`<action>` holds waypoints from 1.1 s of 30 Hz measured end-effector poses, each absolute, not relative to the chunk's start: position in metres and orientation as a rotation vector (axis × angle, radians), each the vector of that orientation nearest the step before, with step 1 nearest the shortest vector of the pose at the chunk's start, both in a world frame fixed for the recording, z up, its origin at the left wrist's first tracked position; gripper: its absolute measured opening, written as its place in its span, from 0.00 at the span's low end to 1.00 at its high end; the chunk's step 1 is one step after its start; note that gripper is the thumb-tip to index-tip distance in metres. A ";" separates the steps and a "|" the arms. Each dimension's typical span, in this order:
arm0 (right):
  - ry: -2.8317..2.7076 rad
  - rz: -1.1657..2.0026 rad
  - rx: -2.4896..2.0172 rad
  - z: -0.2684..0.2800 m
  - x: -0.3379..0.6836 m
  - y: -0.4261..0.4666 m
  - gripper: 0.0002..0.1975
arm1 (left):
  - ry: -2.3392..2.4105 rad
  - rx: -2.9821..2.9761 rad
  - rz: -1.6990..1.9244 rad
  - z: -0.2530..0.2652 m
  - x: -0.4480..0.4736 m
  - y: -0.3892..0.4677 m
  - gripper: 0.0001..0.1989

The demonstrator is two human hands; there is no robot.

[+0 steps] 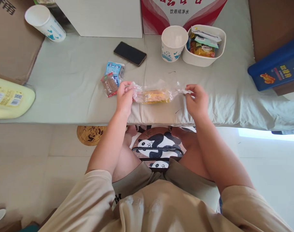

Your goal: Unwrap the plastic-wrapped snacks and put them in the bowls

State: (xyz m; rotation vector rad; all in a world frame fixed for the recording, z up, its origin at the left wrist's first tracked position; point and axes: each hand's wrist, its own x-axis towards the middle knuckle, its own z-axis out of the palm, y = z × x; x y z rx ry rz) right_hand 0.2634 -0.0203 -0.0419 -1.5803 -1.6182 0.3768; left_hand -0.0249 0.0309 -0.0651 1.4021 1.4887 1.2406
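A stretch of crinkled clear plastic wrap [172,91] hangs between my two hands just over the near part of the table. Something yellow-orange, perhaps a packet [155,96], shows through its middle; its exact kind is blurred by the plastic. My left hand [124,100] pinches the wrap's left end, beside a brown-and-red snack packet [110,84] and a blue packet [115,68]. At the other end, my right hand [197,100] has its fingers closed on the twisted tip of the wrap.
A phone [130,53] lies beyond my hands. Behind stand a paper cup [172,45] and a white tub [197,59] with several packets. Another paper cup [46,24] tilts at the left, near a yellow bottle [11,100]. A blue package [277,66] is at right.
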 end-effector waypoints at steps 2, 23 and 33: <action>-1.535 0.336 -1.579 -0.044 0.269 -0.019 0.15 | 1.526 1.415 1.277 -0.066 -0.033 0.033 0.15; -2.051 0.182 -1.361 -0.009 0.232 -0.057 0.08 | 1.343 1.656 1.162 -0.010 -0.035 -0.004 0.09; -2.206 0.670 -1.568 -0.014 0.233 -0.055 0.18 | 1.621 1.824 1.254 -0.034 -0.043 0.018 0.14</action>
